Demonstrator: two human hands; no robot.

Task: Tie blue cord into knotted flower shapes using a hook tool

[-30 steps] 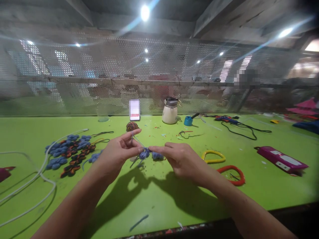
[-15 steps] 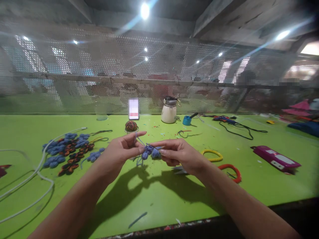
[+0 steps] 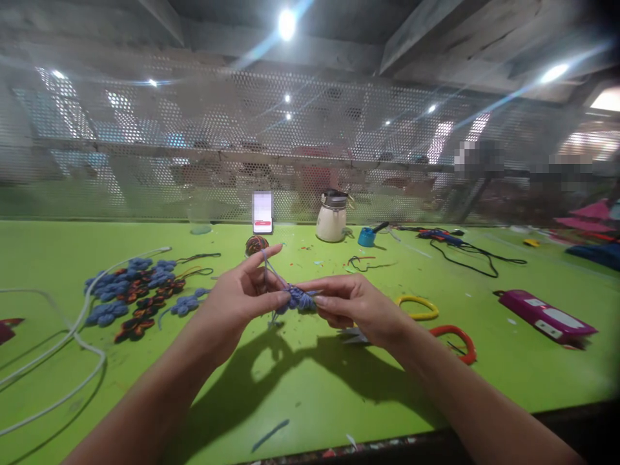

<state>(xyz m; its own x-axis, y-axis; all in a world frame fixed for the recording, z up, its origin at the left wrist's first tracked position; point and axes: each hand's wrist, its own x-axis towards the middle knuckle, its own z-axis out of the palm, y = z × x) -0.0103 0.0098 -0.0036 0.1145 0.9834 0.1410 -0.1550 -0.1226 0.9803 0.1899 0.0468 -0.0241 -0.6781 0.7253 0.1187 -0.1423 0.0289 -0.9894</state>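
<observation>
Gripped a small blue crocheted piece (image 3: 301, 298) between both hands just below the center of the frame, above a green table (image 3: 368, 400). Pinched its left side between thumb and fingers of the left hand (image 3: 249, 292), with the index finger raised and a blue yarn strand (image 3: 265, 266) looped over it. Pinched its right side between thumb and fingertips of the right hand (image 3: 357, 300), too small in view to tell whether on a thin tool as well.

Had a multicolored yarn ball (image 3: 256, 245) just beyond the left hand, near a lit phone (image 3: 262, 213) propped upright and, to its right, a pale jug (image 3: 331, 221) with a dark lid. Had blue flowers (image 3: 106, 312) and dark-and-orange flowers (image 3: 141, 321) grouped at the left of the frame, beside a looping white cable (image 3: 88, 298).

Had scissors (image 3: 353, 335) with yellow and red handle loops right of center, blades partly hidden by the right hand. Had a blue container (image 3: 367, 237) right of the jug, a magenta device (image 3: 545, 315) at the right of the frame, and a short yarn scrap (image 3: 270, 435) at bottom center.
</observation>
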